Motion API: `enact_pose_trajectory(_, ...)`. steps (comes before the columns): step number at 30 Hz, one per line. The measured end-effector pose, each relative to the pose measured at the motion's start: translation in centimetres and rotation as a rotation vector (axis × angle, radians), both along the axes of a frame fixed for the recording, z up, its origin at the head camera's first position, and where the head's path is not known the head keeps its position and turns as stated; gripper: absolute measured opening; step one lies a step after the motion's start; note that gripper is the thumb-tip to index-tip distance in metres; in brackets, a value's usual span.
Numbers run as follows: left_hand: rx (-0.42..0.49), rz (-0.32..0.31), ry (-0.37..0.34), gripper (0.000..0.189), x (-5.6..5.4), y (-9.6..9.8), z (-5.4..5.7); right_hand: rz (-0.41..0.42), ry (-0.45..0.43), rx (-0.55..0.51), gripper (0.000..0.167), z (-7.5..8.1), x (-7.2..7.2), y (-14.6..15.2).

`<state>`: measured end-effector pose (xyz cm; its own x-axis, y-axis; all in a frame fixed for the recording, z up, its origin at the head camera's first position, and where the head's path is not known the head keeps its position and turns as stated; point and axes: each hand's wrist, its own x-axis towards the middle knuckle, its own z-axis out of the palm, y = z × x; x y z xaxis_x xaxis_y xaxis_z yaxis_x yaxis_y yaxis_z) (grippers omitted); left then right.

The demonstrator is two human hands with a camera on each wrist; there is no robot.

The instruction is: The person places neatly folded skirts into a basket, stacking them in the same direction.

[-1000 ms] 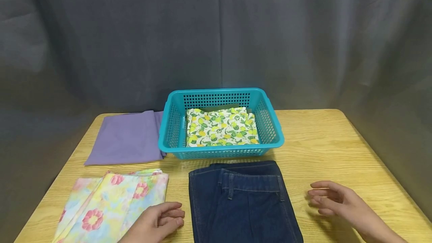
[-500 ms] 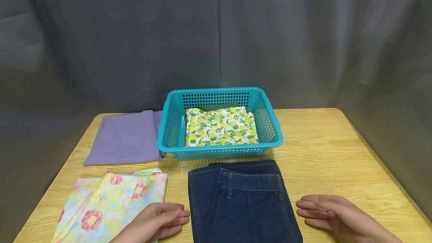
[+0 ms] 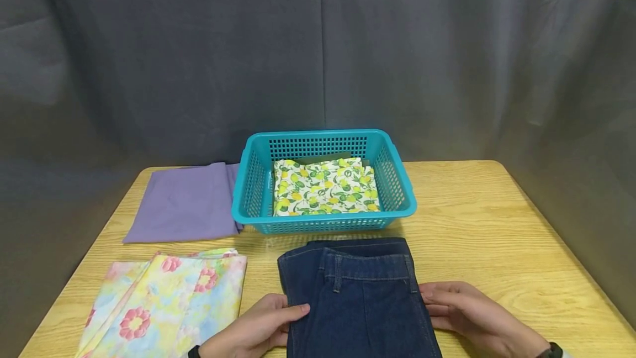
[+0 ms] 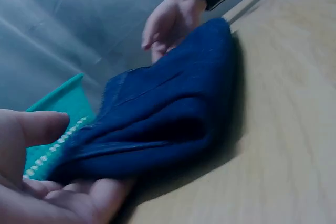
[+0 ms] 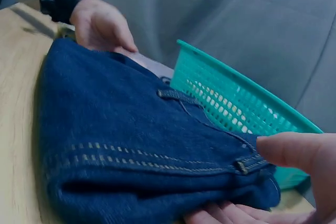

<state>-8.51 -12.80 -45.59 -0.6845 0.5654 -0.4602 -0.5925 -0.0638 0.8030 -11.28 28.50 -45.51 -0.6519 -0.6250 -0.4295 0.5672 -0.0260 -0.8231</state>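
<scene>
On my feeds, left hand [image 3: 263, 322] and right hand [image 3: 469, 312] gripping opposite edges of the folded dark-blue denim garment [image 3: 365, 297], fingers tucked beneath, thumbs above, the garment just in front of the turquoise perforated plastic basket [image 3: 325, 218], pastel floral cloth [image 3: 171, 303] left on the wood-grain bench [image 3: 492, 225].

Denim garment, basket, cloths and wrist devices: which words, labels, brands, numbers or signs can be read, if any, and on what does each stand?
No text is readable.
Denim garment: no lettering.
Basket: no lettering.
Lemon-print cloth, flowered cloth: printed patterns only.
Purple cloth: plain.
Black wrist devices: too blurred to read.
</scene>
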Motion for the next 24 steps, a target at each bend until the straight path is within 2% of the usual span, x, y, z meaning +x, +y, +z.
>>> enact_pose_trajectory(4, 0.083, 0.008, 0.012, 0.053, 0.0, 1.2, -0.7, -0.021, 0.008, 0.115, 0.067, 0.5, -0.2, -1.3)
enact_pose_trajectory(5, 0.092, 0.008, 0.018, 0.055, 0.0, 1.4, -0.8, -0.023, 0.014, 0.146, 0.069, 0.6, -0.2, -1.6)
enact_pose_trajectory(7, 0.109, 0.006, 0.029, 0.059, 0.0, 1.7, -0.9, -0.013, 0.029, 0.167, 0.064, 0.9, -0.4, -2.2)
enact_pose_trajectory(11, 0.133, 0.01, 0.031, 0.065, 0.1, 2.1, -1.1, 0.017, 0.063, 0.129, 0.039, 1.0, -0.5, -3.3)
enact_pose_trajectory(13, 0.135, 0.025, 0.027, 0.066, 0.2, 2.3, -1.1, 0.023, 0.083, 0.115, 0.037, 0.9, -0.4, -3.7)
enact_pose_trajectory(16, 0.111, 0.051, 0.035, 0.066, 0.4, 2.3, -1.1, 0.001, 0.138, 0.136, 0.041, 1.0, -0.2, -4.3)
enact_pose_trajectory(19, 0.061, 0.071, 0.069, 0.067, 0.6, 2.3, -1.2, -0.047, 0.173, 0.175, 0.054, 1.0, 0.0, -4.7)
enact_pose_trajectory(24, -0.057, 0.105, 0.144, 0.07, 0.9, 2.4, -1.2, -0.131, 0.136, 0.215, 0.073, 0.6, 0.6, -4.7)
